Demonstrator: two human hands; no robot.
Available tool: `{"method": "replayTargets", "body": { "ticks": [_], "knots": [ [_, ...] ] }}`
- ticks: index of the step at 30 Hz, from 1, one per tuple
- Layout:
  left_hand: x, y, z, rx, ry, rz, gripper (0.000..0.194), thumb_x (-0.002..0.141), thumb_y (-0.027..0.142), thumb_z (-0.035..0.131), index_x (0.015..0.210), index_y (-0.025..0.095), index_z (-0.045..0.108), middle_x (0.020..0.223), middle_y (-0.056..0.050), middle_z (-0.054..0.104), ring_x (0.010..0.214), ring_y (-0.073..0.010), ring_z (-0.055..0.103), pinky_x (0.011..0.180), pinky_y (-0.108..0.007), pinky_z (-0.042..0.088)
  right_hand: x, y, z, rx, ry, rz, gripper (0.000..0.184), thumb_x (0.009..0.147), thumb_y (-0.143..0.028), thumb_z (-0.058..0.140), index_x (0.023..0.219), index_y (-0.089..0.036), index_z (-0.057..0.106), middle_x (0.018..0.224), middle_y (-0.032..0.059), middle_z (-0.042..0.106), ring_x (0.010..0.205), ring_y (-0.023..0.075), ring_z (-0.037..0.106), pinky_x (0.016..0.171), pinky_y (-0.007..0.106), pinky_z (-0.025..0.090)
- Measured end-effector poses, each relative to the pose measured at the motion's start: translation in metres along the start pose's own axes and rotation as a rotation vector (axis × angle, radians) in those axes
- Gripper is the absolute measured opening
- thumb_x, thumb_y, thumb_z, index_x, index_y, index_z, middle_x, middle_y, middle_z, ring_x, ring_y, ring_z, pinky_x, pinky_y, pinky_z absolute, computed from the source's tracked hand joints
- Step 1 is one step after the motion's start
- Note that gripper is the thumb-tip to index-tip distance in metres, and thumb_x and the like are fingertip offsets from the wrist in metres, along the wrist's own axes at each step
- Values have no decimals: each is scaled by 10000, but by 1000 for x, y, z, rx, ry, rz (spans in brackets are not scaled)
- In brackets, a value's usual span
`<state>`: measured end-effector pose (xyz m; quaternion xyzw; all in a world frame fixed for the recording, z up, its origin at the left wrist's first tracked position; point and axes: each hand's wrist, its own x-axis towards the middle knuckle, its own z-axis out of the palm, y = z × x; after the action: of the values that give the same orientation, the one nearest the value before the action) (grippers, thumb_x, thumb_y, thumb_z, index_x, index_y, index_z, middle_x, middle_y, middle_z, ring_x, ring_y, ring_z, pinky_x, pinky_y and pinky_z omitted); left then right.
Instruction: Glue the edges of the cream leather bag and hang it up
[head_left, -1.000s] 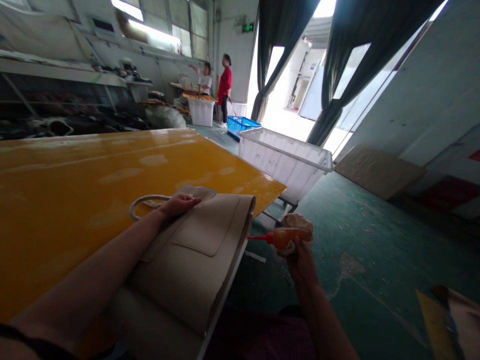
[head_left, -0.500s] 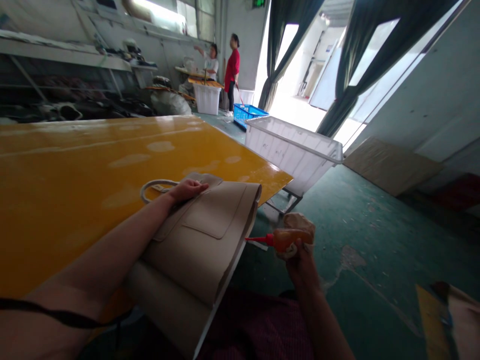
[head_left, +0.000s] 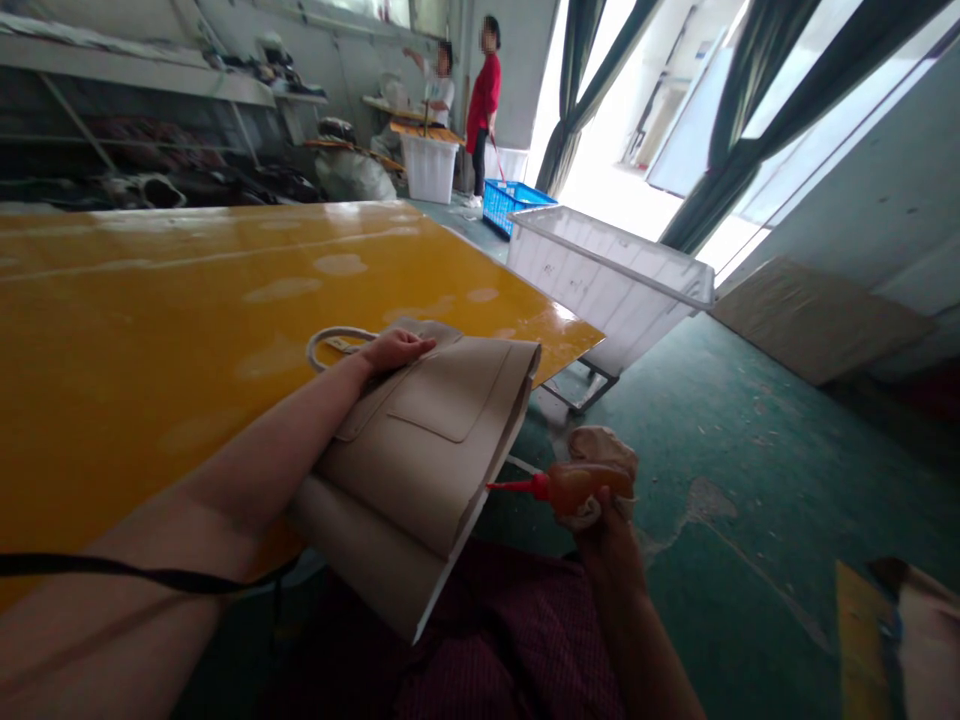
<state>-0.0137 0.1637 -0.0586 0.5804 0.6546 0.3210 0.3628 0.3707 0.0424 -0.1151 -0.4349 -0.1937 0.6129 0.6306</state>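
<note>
A beige bag point(head_left: 442, 400) with a stitched patch on its face lies over the table edge toward my lap. My left hand point(head_left: 401, 350) is closed on its upper part, beside a looped handle point(head_left: 319, 345). In my right hand point(head_left: 606, 520) is a squeeze bottle point(head_left: 585, 487) of amber liquid with a red nozzle, held on its side. The nozzle tip is at the bag's right edge; whether it touches cannot be made out. A crumpled tan cloth point(head_left: 600, 445) is bunched around the bottle in the same hand.
The yellow table point(head_left: 225, 270) stretches to my left. Past its corner stands a white plastic bin point(head_left: 607, 280) on a wheeled frame, with a blue crate point(head_left: 517, 205) behind. Two people point(head_left: 484, 100) are at the back near a doorway. Cardboard point(head_left: 825, 315) leans against the right wall.
The view has tilted down and shifted left. The nozzle tip has slid a little lower along the bag's edge. Both hands keep their holds.
</note>
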Motion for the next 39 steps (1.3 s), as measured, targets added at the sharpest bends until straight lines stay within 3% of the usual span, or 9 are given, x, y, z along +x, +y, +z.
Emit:
{"method": "replayTargets", "body": {
  "ticks": [3, 8, 13, 18, 26, 32, 36, 39],
  "knots": [
    [1, 0, 0, 20, 16, 2, 536, 706, 653, 585, 509, 189, 403, 473, 37, 325, 448, -75, 272, 456, -240, 205, -10, 3, -4, 8, 23, 49, 611, 462, -426, 938, 978, -224, 682, 955, -5, 705, 855, 150, 656, 745, 257, 561],
    [0, 4, 0, 7, 27, -2, 540, 753, 566, 622, 475, 194, 346, 451, 41, 293, 432, -66, 236, 444, -246, 159, -26, 11, -14, -43, -24, 63, 570, 571, -431, 896, 1062, -244, 673, 964, -1, 712, 849, 146, 661, 774, 265, 562],
    [-3, 9, 2, 6, 43, -41, 505, 835, 463, 602, 485, 189, 361, 439, 45, 287, 413, -62, 221, 453, -257, 145, -43, 13, -14, -56, -3, 46, 704, 520, -447, 917, 1146, -257, 657, 1005, 16, 709, 815, 156, 666, 760, 270, 556],
    [-4, 10, 3, 8, 55, -15, 538, 863, 423, 600, 471, 192, 314, 435, 52, 253, 412, -54, 199, 465, -270, 128, -55, 18, -19, -79, -35, 64, 658, 556, -397, 909, 1151, -281, 655, 1006, 7, 705, 828, 148, 656, 777, 272, 547],
    [-9, 17, 4, 8, 60, -43, 522, 876, 402, 603, 480, 188, 337, 436, 49, 269, 423, -57, 201, 489, -281, 129, -79, 23, -23, -143, -48, 117, 497, 563, -456, 894, 968, -238, 707, 832, 15, 688, 778, 145, 634, 719, 261, 543],
    [-9, 18, 2, -10, 53, -60, 520, 880, 398, 599, 489, 190, 326, 450, 50, 252, 415, -50, 194, 494, -284, 118, -95, 22, -24, -110, 45, 197, 731, 454, -426, 940, 1119, -290, 667, 930, 8, 700, 787, 175, 666, 708, 297, 572],
    [-5, 11, 2, -26, 60, -35, 528, 856, 439, 616, 489, 193, 327, 459, 49, 254, 416, -47, 187, 493, -283, 112, -104, 26, -27, -115, 17, 199, 678, 521, -446, 916, 1131, -290, 663, 948, 13, 707, 797, 179, 682, 720, 294, 577],
    [-3, 5, 4, -17, 59, -1, 548, 839, 478, 617, 488, 196, 307, 457, 49, 248, 420, -47, 183, 486, -276, 104, -106, 29, -26, -48, 34, 293, 614, 532, -473, 909, 1067, -275, 683, 964, 16, 719, 839, 185, 690, 756, 311, 585]
  ]
}}
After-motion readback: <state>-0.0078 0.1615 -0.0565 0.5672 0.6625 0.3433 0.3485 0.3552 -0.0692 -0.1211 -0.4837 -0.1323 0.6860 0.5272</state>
